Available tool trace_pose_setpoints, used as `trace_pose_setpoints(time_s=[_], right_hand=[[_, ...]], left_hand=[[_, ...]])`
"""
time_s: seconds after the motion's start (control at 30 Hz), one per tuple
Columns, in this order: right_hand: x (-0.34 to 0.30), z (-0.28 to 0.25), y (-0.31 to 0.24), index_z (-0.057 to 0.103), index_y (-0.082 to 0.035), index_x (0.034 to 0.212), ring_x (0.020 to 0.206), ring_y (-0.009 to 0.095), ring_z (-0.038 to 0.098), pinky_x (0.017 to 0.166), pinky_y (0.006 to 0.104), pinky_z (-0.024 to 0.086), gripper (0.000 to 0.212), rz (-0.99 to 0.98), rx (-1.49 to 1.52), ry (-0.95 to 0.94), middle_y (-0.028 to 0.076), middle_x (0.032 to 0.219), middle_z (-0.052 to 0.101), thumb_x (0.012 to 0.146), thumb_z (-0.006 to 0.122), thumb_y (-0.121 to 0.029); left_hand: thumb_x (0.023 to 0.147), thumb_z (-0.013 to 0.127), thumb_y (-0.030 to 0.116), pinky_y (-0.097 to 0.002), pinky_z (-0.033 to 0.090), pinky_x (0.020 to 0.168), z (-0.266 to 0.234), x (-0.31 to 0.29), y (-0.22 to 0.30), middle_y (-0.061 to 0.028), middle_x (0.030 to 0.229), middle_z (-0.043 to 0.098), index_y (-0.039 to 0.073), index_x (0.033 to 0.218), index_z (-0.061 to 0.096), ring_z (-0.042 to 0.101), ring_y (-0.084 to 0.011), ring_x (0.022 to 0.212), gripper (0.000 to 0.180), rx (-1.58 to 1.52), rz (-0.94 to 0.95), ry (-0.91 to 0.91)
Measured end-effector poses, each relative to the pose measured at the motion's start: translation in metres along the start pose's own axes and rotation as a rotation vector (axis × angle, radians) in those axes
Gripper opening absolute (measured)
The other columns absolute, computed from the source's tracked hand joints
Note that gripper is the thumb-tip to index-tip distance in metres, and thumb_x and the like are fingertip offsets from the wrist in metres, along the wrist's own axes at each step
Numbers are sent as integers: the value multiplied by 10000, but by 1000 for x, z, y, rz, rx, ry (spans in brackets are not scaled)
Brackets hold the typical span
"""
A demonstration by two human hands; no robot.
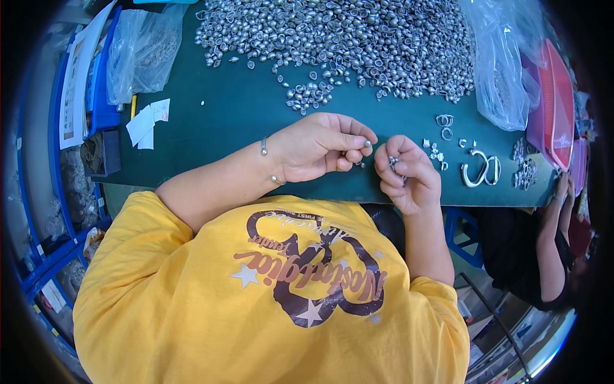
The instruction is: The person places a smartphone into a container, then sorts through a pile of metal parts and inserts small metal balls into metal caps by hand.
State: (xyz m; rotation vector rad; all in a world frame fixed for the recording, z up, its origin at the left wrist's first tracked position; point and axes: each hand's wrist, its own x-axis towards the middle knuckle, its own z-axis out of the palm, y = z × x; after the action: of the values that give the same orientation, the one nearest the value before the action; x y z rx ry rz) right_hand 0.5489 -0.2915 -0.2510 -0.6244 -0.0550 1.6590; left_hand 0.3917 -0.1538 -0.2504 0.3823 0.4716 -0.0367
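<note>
My left hand (323,146) is closed in a pinch over the near edge of the green table. Between its thumb and forefinger sits a small rounded grey metal piece (368,144); more such pieces show under its curled fingers. Close beside it, my right hand (410,174) is curled round several small grey metal pieces (394,164), partly hidden by the fingers. A large heap of hollow, drop-shaped metal pieces (345,38) covers the far side of the table, with a small cluster (309,95) lying nearer my left hand. An open metal bangle (263,147) is on my left wrist.
Silver rings (446,121), white-silver cuffs (474,171) and linked metal pieces (526,173) lie right of my hands. Clear plastic bags (502,70) and a pink basket (555,105) stand beyond. Paper slips (148,125) lie at left. Another person's arm (551,249) is at right.
</note>
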Motion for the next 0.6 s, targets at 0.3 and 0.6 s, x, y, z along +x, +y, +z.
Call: trace_pose_setpoints(time_s=[0.3,0.6], right_hand=[[-4,14,22,620,-50,811,614,258,570,558,348,464,112,-488,-1864,268,99,678,560,724,668,-103],[-8,11,17,640,-33,848,541,104,459,497,234,372,93,-348,-1407,270,-6,633,507,757,654,-32]], left_hand=[[818,522,3,-191,422,529,-3,-5,5,-85,838,579,-30,937,578,527,-79,654,136,57,70,20],[746,604,76,-261,438,539,0,-11,22,-26,657,534,37,761,651,528,-122,589,63,1455,539,359]])
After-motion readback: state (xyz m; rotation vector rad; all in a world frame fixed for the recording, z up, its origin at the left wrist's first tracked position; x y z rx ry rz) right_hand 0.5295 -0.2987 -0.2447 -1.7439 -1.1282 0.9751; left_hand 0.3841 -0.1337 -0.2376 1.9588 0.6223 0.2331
